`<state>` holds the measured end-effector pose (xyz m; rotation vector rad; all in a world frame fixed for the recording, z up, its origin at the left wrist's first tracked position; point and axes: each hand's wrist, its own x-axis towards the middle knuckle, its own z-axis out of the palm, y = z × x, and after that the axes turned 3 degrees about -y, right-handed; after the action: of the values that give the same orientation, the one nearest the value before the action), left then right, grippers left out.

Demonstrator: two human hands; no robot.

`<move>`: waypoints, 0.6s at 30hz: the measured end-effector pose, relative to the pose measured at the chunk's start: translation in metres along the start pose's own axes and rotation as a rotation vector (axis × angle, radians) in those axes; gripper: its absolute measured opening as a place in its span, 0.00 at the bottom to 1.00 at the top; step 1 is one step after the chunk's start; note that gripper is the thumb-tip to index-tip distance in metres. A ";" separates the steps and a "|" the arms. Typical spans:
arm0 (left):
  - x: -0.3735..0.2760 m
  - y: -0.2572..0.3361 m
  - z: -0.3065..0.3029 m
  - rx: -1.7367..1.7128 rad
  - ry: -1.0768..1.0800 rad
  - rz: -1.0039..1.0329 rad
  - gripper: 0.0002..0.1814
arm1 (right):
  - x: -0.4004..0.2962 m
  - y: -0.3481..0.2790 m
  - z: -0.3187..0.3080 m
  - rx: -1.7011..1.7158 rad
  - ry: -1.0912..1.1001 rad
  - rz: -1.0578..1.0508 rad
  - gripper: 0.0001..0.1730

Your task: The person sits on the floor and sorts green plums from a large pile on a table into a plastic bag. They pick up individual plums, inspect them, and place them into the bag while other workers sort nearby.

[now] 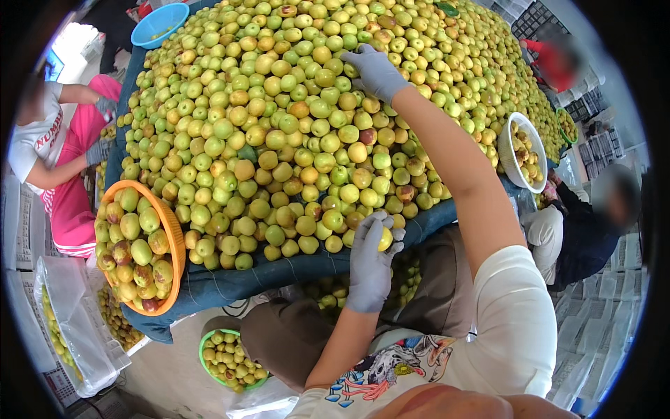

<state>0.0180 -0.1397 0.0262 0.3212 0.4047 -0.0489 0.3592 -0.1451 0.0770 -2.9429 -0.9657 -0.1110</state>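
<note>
A broad heap of green and yellow jujubes (277,139), some with reddish-brown patches, covers the table in front of me. My left hand (369,267), in a grey glove, is at the near edge of the heap with its fingers curled around a yellow jujube (386,239). Stretched far over the heap is my right hand (378,73), gloved the same way. Its fingertips touch fruit at the top of the pile, with green jujubes between thumb and fingers. Whether it grips one of them is not clear.
Blue padded cloth (246,280) edges the table. An orange basket (177,246) of blotched jujubes stands left, a white basket (505,149) right, a blue basin (157,26) far left. A green-rimmed basket (203,352) is on the floor. Several people sit around the table.
</note>
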 end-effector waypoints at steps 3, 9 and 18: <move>-0.001 0.001 0.001 0.007 0.010 0.006 0.13 | -0.001 -0.008 0.001 0.083 -0.006 0.055 0.37; -0.001 -0.001 0.001 0.008 -0.007 -0.014 0.13 | 0.001 0.005 0.026 0.206 0.222 -0.044 0.33; 0.000 -0.003 0.000 -0.024 -0.028 -0.011 0.12 | 0.016 0.014 0.027 0.318 0.011 -0.076 0.28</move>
<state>0.0179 -0.1424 0.0248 0.2944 0.3787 -0.0589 0.3819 -0.1454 0.0508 -2.6158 -0.9896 0.0226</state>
